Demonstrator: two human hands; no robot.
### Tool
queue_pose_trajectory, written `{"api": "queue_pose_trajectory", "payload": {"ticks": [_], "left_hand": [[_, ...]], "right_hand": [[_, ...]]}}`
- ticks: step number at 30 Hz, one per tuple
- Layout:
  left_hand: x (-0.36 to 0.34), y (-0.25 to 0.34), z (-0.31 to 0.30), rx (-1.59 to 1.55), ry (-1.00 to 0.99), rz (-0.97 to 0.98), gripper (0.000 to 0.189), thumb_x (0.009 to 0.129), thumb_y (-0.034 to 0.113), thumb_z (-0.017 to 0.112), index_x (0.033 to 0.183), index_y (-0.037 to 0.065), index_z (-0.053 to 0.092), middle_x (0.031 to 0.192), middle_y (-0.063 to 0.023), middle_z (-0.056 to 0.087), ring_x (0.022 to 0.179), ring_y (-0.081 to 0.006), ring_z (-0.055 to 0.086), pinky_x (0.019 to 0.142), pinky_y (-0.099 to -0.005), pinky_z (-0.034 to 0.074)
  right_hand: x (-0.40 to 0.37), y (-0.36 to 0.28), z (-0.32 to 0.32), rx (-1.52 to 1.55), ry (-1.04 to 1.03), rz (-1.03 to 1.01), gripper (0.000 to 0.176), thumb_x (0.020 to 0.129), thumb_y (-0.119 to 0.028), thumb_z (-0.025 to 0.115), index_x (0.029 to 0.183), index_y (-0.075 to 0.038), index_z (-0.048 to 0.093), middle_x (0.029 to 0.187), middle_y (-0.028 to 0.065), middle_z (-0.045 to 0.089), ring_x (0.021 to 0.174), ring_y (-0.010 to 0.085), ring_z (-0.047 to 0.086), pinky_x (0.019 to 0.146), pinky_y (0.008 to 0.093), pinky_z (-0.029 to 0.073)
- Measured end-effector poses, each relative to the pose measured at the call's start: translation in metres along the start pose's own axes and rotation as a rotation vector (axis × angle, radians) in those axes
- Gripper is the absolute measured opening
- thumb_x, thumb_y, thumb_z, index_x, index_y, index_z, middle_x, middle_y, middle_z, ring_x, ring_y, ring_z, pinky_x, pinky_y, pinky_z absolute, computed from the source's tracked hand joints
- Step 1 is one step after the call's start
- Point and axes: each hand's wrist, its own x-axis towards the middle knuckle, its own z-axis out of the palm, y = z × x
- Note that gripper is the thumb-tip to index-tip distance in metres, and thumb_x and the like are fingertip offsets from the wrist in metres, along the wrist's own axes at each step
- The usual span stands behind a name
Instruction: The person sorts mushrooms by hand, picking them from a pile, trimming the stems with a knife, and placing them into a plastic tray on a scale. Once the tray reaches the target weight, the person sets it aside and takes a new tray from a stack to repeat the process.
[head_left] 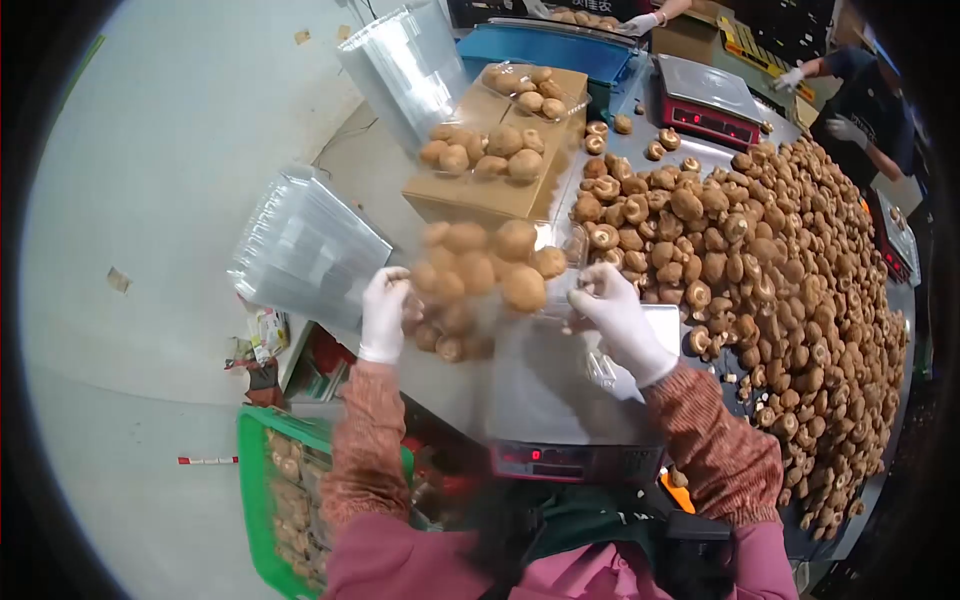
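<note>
Mushrooms [475,270] fill a clear tray [577,245] that hangs between both hands, just past the far left edge of the scale [560,400]. The left hand [384,310] has its grip pinching the tray's left edge; the right hand's [618,322] grip seems to pinch the opposite rim. The step in hand looks like shifting the filled tray; the next move calls for level support, clear of the cardboard box [470,208] beyond the scale.
</note>
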Motion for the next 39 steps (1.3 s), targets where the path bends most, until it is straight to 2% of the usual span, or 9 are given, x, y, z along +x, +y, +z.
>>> {"api": "queue_pose_trajectory", "payload": {"ticks": [10,15,22,26,29,33,35,37,39], "left_hand": [[0.155,-0.005,-0.013,-0.14,0.134,0.013,0.022,0.097,0.01,0.053,0.116,0.0,0.06,0.092,-0.0095,0.066,0.069,-0.0177,0.066,0.058,-0.0313,0.058],[0.16,0.002,0.025,-0.376,0.033,0.111,0.059,0.096,0.012,0.059,0.141,-0.013,0.03,0.12,-0.0221,0.052,0.098,-0.0308,0.064,0.086,-0.0415,0.06],[0.166,0.006,0.066,-0.525,0.038,0.135,0.043,0.097,0.012,0.06,0.13,-0.009,0.042,0.118,-0.0198,0.054,0.11,-0.0299,0.061,0.1,-0.0409,0.054],[0.158,-0.003,0.067,-0.461,-0.042,0.168,0.053,0.097,0.012,0.062,0.139,-0.01,0.038,0.122,-0.0177,0.055,0.118,-0.0261,0.058,0.106,-0.0391,0.048],[0.111,0.022,0.045,0.2,0.073,0.473,0.055,0.096,0.013,0.064,0.143,-0.006,0.041,0.138,-0.0179,0.052,0.129,-0.0279,0.051,0.111,-0.0391,0.04],[0.051,0.076,-0.036,1.307,0.744,0.941,0.063,0.085,0.021,0.072,0.14,0.0,0.048,0.139,-0.0195,0.052,0.133,-0.0371,0.045,0.114,-0.0504,0.03],[0.038,0.086,-0.083,1.506,0.886,0.88,0.051,0.09,0.024,0.066,0.134,0.001,0.053,0.132,-0.0198,0.057,0.122,-0.039,0.052,0.107,-0.0501,0.038],[0.045,0.071,-0.147,1.509,0.639,0.516,0.036,0.089,0.021,0.066,0.117,0.0,0.06,0.117,-0.0205,0.061,0.109,-0.0397,0.056,0.095,-0.0484,0.044],[0.049,0.056,-0.18,1.575,0.609,0.571,0.026,0.088,0.017,0.064,0.107,-0.001,0.061,0.109,-0.0211,0.062,0.103,-0.0401,0.057,0.09,-0.048,0.046]], "right_hand": [[0.123,0.001,0.053,0.135,0.053,0.052,0.027,0.092,-0.009,0.064,0.113,0.001,0.049,0.087,0.0089,0.059,0.073,0.0197,0.066,0.068,0.0323,0.061],[0.16,0.009,0.044,0.299,-0.016,0.027,0.03,0.093,-0.005,0.058,0.116,0.001,0.04,0.101,0.016,0.055,0.083,0.027,0.066,0.072,0.0408,0.063],[0.179,-0.005,0.038,0.269,0.078,-0.018,0.032,0.094,-0.009,0.057,0.123,0.004,0.052,0.108,0.0152,0.065,0.094,0.0254,0.07,0.076,0.0326,0.057],[0.158,-0.003,0.013,0.138,-0.028,-0.045,0.045,0.098,-0.012,0.055,0.14,0.001,0.045,0.121,0.0129,0.061,0.108,0.0203,0.066,0.078,0.0288,0.053],[0.104,0.005,-0.012,0.098,-0.003,-0.047,0.049,0.1,-0.016,0.058,0.142,0.003,0.043,0.126,0.0127,0.059,0.106,0.0171,0.064,0.079,0.0255,0.052],[0.014,0.006,-0.054,-0.005,0.11,0.023,0.045,0.1,-0.015,0.058,0.138,0.006,0.047,0.119,0.0115,0.064,0.098,0.0156,0.065,0.081,0.0256,0.052],[-0.03,0.007,-0.071,0.075,0.201,0.044,0.044,0.099,-0.016,0.059,0.136,0.006,0.049,0.115,0.0106,0.066,0.095,0.015,0.064,0.081,0.0254,0.051],[-0.065,0.014,-0.089,0.138,0.287,0.038,0.044,0.099,-0.014,0.057,0.137,0.007,0.048,0.113,0.0113,0.066,0.091,0.0151,0.064,0.08,0.0251,0.051],[-0.093,0.03,-0.113,0.175,0.351,0.026,0.043,0.099,-0.015,0.057,0.136,0.006,0.048,0.112,0.0123,0.066,0.088,0.0152,0.065,0.08,0.0272,0.053]]}}
